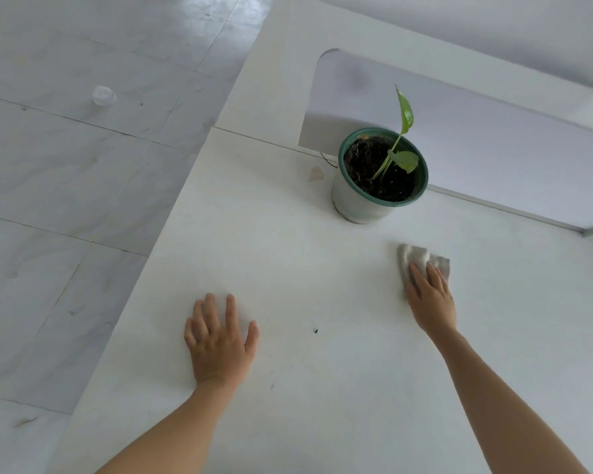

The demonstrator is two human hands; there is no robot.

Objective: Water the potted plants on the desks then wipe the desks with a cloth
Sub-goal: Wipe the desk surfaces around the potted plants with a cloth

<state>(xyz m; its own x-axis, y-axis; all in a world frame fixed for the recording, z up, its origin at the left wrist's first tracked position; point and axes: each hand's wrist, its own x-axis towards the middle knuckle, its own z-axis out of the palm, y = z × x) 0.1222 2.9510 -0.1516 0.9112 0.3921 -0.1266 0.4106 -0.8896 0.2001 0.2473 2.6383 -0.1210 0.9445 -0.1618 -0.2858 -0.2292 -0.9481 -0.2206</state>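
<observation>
wiping looks under way; the right hand (431,297) presses flat-fingered on a crumpled grey cloth (421,260) at four o'clock of the green-rimmed white plant pot (374,186); the left hand (220,340) rests splayed on the white desk (288,254); a dark speck (316,331) remains.

potted plant (380,176): upright, green-rimmed pot, few leaves, at desk (288,254) far edge
cloth (421,260): grey, crumpled, flat on desk, near right edge

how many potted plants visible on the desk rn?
1. A green-rimmed pale plastic pot with a small leafy plant stands at the white desk's far edge, against the partition. Other desks lie out of view.
</observation>
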